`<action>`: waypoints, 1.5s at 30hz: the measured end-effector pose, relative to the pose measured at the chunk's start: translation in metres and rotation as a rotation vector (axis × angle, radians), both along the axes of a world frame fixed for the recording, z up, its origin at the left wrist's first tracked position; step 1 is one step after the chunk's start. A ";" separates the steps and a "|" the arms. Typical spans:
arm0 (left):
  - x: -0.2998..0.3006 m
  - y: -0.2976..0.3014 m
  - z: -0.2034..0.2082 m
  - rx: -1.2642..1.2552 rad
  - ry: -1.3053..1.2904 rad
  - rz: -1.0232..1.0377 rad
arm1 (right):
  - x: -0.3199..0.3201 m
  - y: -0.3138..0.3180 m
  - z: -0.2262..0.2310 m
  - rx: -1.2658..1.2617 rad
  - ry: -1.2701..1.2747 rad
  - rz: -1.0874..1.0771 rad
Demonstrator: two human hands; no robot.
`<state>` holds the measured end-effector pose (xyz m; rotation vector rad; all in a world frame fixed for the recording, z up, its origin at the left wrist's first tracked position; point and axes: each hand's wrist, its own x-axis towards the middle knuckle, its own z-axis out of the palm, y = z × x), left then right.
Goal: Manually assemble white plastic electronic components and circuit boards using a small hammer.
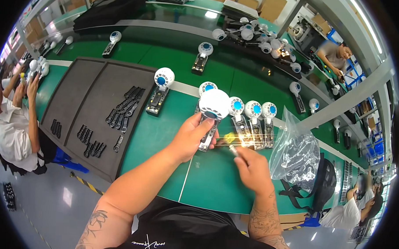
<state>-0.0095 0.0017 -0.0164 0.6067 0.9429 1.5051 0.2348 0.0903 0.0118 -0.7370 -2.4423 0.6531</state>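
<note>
My left hand (188, 139) is closed around the dark body of a handheld device (214, 102) with a large white round head, tilted head-up above the green bench. In my right hand (253, 169) is a thin tool with a yellow part (229, 138), pinched between thumb and fingers. The tool points at the device's body; motion blur and bright streaks hide its exact kind and whether it touches. Right behind my hands stand similar devices, with blue centres in their white heads: one device (253, 109) among several in a row, and another (161, 90) to the left.
A dark tray (84, 98) on the left holds several small black parts (121, 113). To the right lie a clear plastic bag (295, 158) and a black bag (326, 179). More devices stand on the green conveyor (167, 53). A metal post slants at right; co-workers sit on both sides.
</note>
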 end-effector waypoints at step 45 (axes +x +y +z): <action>0.037 -0.002 0.000 0.326 -0.067 -0.228 | -0.051 -0.025 0.008 0.032 0.205 0.035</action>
